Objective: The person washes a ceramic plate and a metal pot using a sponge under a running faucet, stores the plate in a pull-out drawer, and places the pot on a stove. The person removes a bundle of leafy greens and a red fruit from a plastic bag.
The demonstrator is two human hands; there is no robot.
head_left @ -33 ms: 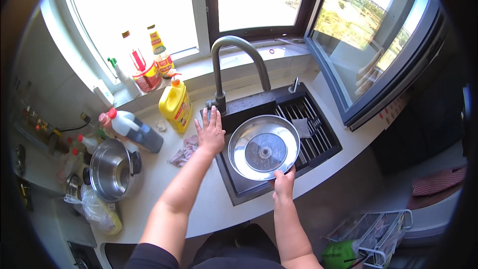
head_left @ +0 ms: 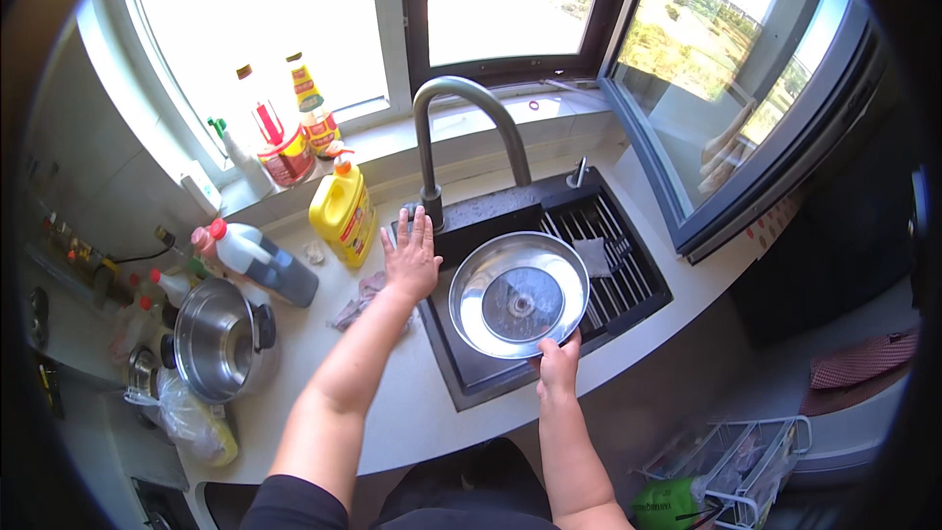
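My right hand (head_left: 558, 361) grips the near edge of a round steel pot lid (head_left: 476, 334), thumb on its top side. The lid has a glass centre with a fitting in the middle and is held tilted above the black sink (head_left: 459, 373), hiding much of the basin. My left hand (head_left: 412, 260) reaches to the sink's back left corner with fingers stretched out, beside the base of the grey curved faucet (head_left: 426, 152). Whether its fingertips touch the faucet's lever cannot be made out. No water stream shows under the spout.
A yellow jug (head_left: 343, 214) and a crumpled cloth (head_left: 361, 302) sit left of the sink. Further left are bottles (head_left: 267, 260), a steel pot (head_left: 221, 339) and a plastic bag (head_left: 196, 422). A black rack (head_left: 628, 280) spans the sink's right side. The window sash (head_left: 731, 88) swings inward.
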